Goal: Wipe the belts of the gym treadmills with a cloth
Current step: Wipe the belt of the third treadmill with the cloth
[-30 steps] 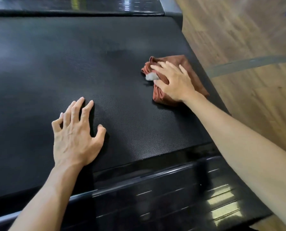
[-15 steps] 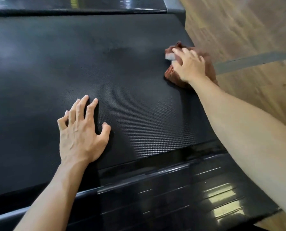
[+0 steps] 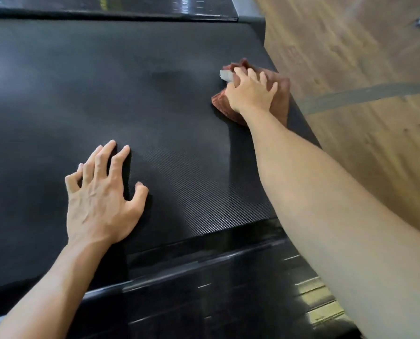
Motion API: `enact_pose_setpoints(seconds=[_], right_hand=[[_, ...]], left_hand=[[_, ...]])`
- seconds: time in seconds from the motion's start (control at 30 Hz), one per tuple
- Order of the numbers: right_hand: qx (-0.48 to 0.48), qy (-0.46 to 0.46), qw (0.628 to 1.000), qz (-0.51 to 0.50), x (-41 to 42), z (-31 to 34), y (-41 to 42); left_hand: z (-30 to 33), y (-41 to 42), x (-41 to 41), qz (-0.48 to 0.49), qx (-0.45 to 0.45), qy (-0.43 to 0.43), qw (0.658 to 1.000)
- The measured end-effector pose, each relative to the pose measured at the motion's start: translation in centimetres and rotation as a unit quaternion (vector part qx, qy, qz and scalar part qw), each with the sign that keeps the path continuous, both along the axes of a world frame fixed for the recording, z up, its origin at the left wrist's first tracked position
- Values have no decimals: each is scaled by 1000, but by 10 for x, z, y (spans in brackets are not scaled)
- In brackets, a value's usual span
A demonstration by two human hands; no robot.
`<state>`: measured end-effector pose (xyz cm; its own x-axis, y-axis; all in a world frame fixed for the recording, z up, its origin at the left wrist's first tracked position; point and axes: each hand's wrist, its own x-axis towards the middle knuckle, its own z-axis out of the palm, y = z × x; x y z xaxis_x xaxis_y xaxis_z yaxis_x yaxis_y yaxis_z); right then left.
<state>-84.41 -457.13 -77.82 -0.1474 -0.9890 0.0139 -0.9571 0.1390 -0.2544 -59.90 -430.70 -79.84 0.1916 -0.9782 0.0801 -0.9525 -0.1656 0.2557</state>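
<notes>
Two hands down: right hand [image 3: 250, 94] spread flat, pressed onto cloth [image 3: 281, 101] at belt [image 3: 106, 81] right edge, mid-wipe; left hand [image 3: 101, 199] splayed, empty, braced. Probably due next: sweep across unwiped middle.

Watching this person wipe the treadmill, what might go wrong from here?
1. The cloth under the right hand sits at the right edge of the belt; a further stroke could push it off onto the wooden floor.
2. The left hand is braced flat on the belt; if the belt slid under that weight, the person might lose balance.
</notes>
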Motion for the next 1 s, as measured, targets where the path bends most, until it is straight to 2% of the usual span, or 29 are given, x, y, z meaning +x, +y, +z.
enact_pose_setpoints(seconds=[0.13,0.23,0.33,0.43,0.53,0.6,0.67,0.8,0.9,1.0], right_hand=[[13,13,974,224,52,-6,23],[-1,-22,952,305,46,-9,79],[-2,-35,955,296,8,-14,104],[-12,-15,984,176,-10,-12,76],[-17,-8,997,76,11,-6,30],[1,-29,998,57,43,-3,5],[23,-37,994,98,79,1,-7],[27,-24,963,266,124,1,21],[1,-47,940,338,105,-6,68],[-11,-59,943,326,63,-10,91]], left_hand=[[-1,3,2,2,2,-5,1000],[0,3,3,1,0,-2,1000],[0,2,4,0,-1,-2,1000],[-1,3,3,0,-4,2,1000],[0,3,1,1,-8,4,1000],[0,2,1,0,-7,7,1000],[0,2,2,1,-5,8,1000],[0,1,3,5,-5,4,1000],[1,1,2,5,-1,3,1000],[1,2,2,5,-3,5,1000]])
